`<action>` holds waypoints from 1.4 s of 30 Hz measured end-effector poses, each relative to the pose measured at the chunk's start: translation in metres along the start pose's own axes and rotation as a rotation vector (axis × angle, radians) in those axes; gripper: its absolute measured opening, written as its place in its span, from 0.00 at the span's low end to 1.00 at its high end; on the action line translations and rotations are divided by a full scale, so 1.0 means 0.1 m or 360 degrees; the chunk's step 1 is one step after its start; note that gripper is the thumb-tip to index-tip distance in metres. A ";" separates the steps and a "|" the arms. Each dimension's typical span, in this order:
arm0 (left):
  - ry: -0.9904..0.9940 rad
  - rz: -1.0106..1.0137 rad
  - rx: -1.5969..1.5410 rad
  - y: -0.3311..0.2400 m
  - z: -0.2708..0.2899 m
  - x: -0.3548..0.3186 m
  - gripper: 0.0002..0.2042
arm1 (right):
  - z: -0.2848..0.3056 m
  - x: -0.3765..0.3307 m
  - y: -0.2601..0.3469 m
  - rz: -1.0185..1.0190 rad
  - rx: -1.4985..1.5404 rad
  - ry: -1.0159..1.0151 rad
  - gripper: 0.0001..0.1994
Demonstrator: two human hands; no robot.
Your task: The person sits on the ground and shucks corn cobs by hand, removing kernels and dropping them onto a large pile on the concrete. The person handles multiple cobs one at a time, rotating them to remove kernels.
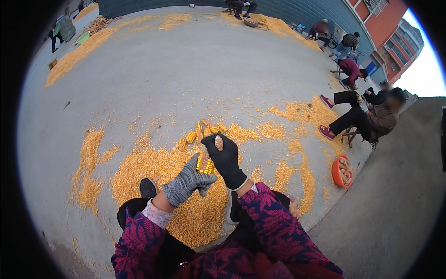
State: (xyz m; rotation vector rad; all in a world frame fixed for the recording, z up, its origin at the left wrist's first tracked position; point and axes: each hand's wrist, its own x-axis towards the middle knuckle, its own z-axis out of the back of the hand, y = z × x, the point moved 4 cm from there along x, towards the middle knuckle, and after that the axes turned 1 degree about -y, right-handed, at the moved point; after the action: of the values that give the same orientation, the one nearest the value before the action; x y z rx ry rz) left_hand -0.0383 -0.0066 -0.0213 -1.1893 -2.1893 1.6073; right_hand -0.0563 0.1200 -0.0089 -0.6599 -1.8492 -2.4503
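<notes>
My left hand (182, 185), in a grey knit glove, is closed round an ear of corn (204, 165) with yellow kernels on it and a bare strip along one side. Close beside it, my right hand (226, 162), in a black glove, grips a bare corn cob (219, 143) whose tip sticks out of the fist. Whether the two cobs touch is hard to make out. Below and around both hands spreads a heap of loose kernels (197, 221), between my feet. Just beyond the hands lie several ears of corn (191, 136), some partly stripped.
To the right stands an orange basin (335, 175) holding bare cobs. A person (378, 118) sits on a stool behind it, with more people farther along the wall. Kernels (69, 60) lie in a long band at the far left on the concrete ground (153, 65).
</notes>
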 end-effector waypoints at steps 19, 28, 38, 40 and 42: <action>-0.0822 -0.0529 -0.0655 -0.07 0.25 0.28 0.18 | -0.34 -0.26 -0.10 -0.0506 0.0481 0.0150 0.20; -0.0673 -0.1006 -0.0972 -0.40 0.56 0.21 0.20 | -0.40 -0.29 0.16 0.0167 0.0012 0.0143 0.19; -0.0355 -0.1018 -0.0583 -0.35 0.44 0.25 0.24 | -0.50 -0.19 -0.32 -0.1098 0.1079 0.0372 0.17; -0.0314 -0.0993 -0.0505 -0.39 0.41 0.27 0.24 | -0.50 -0.25 -0.23 -0.1253 0.1260 0.0342 0.17; -0.0358 -0.0971 -0.0500 -0.41 0.39 0.28 0.24 | -0.48 -0.31 -0.14 -0.1436 0.1384 0.0330 0.17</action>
State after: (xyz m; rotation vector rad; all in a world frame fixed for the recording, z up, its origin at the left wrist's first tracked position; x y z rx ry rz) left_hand -0.0987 -0.0198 -0.0101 -0.3207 -2.6585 1.2104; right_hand -0.0470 0.0729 -0.0428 0.5539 -3.1466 -1.4655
